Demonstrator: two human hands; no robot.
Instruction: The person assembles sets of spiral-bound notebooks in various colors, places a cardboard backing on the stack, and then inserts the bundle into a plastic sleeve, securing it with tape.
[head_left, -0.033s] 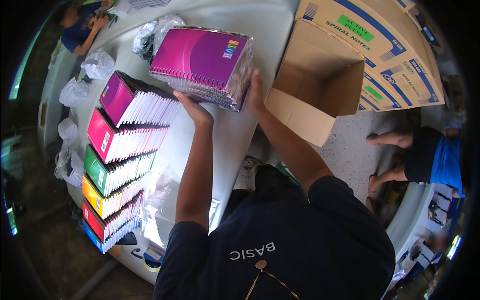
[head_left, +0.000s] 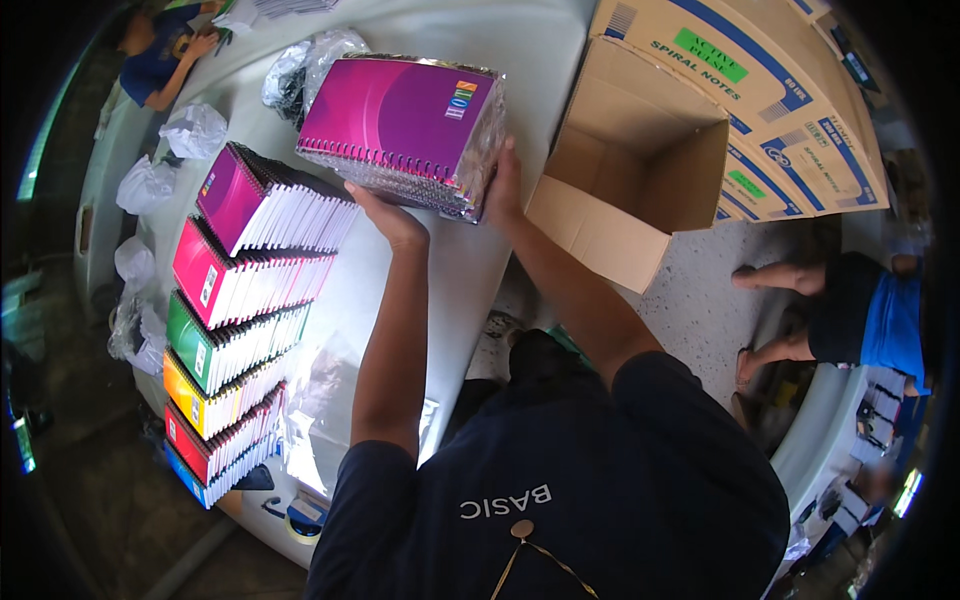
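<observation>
A pack of purple spiral notebooks (head_left: 400,115), wrapped in clear plastic, is held over the white table between both my hands. My left hand (head_left: 392,218) is at its near, spiral-bound edge, with most of the fingers hidden beneath the pack. Against the right end of the pack rests my right hand (head_left: 504,185), fingers pointing away from me. An open cardboard box (head_left: 600,240) stands just right of my right forearm, its inside facing up with a flap folded out. To the left of my left hand, a row of spiral notebooks in several cover colours (head_left: 250,270) lies on the table.
Printed cartons (head_left: 780,70) are stacked behind the open box. Crumpled clear plastic (head_left: 290,80) lies beyond the pack, and more (head_left: 150,185) along the left side. A roll of tape (head_left: 303,525) sits at the near left. One person is at far left, another at right.
The wrapped pack and my right hand have shifted very slightly to the left. Both hands keep their hold.
</observation>
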